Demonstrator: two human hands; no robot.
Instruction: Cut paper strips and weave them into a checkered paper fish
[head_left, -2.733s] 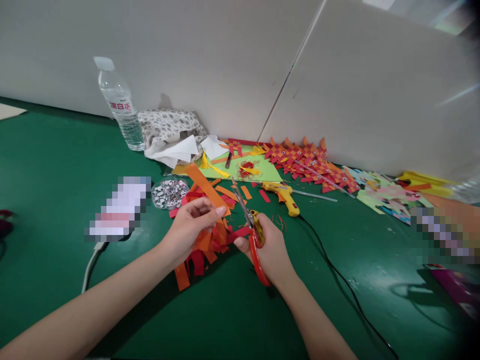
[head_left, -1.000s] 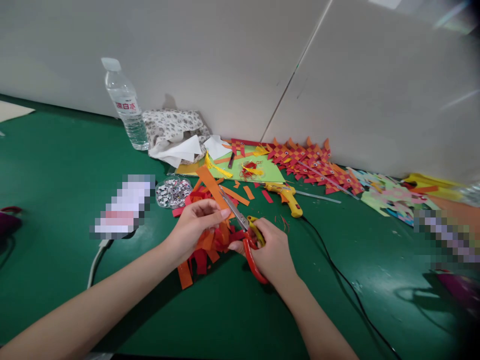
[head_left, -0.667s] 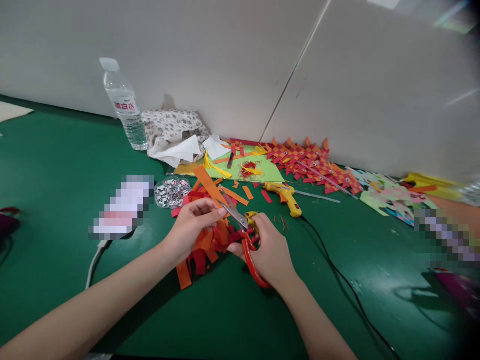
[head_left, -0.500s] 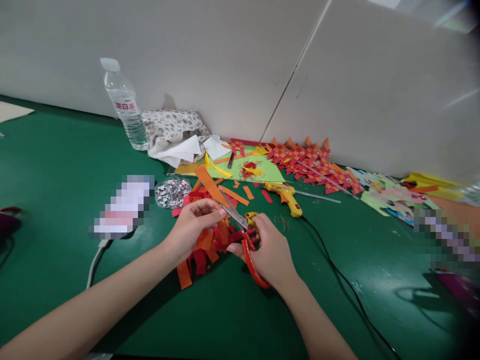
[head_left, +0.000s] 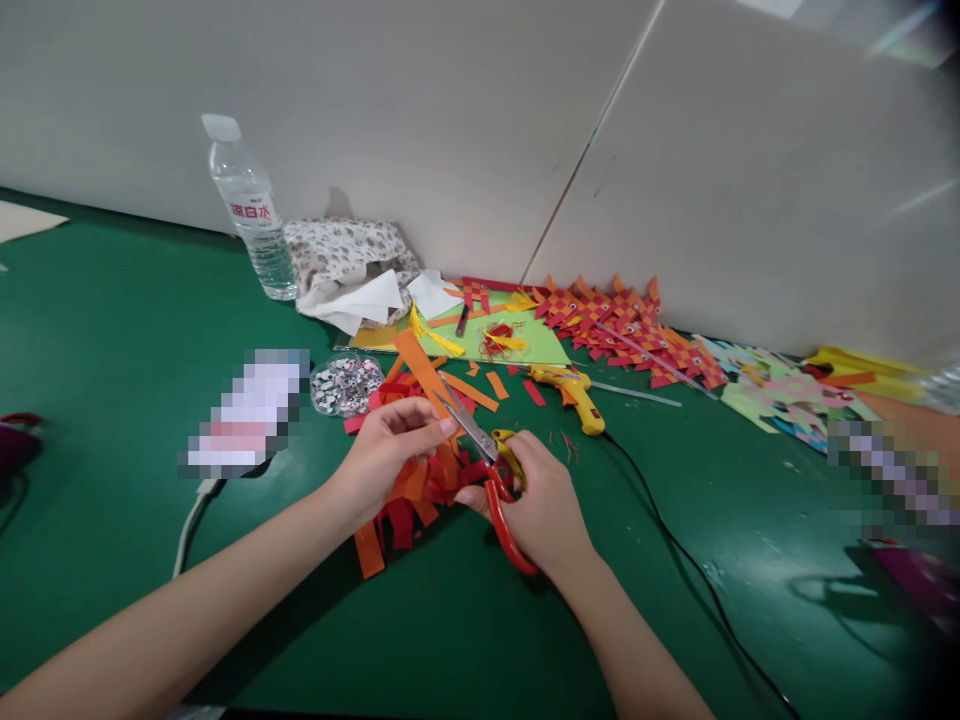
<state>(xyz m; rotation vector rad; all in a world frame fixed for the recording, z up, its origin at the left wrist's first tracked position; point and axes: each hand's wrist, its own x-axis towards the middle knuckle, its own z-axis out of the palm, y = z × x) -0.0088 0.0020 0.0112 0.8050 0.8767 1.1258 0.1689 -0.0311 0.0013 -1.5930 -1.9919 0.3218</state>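
Note:
My left hand [head_left: 401, 435] pinches an orange paper strip [head_left: 418, 362] that slants up and away from the fingers. My right hand [head_left: 541, 500] grips a pair of scissors [head_left: 478, 434] by its red handle, with the thumb stretched out beside it. The scissor blades point up and left and lie against the strip close to my left fingertips. How far the blades are parted is hard to make out. Beneath both hands lies a heap of red and orange paper strips [head_left: 401, 520], partly hidden by my left hand.
A yellow glue gun [head_left: 574, 395] with a black cord lies right of the hands. Behind are woven red-orange paper fish [head_left: 615, 325], yellow tassels and a green sheet [head_left: 544, 345]. A box of googly eyes [head_left: 345, 385], a phone [head_left: 251, 410] and a water bottle [head_left: 255, 220] stand left.
The orange strip and the scissors have shifted very slightly to the right, with small movement of the right fingers on the handles. Both hands keep their hold.

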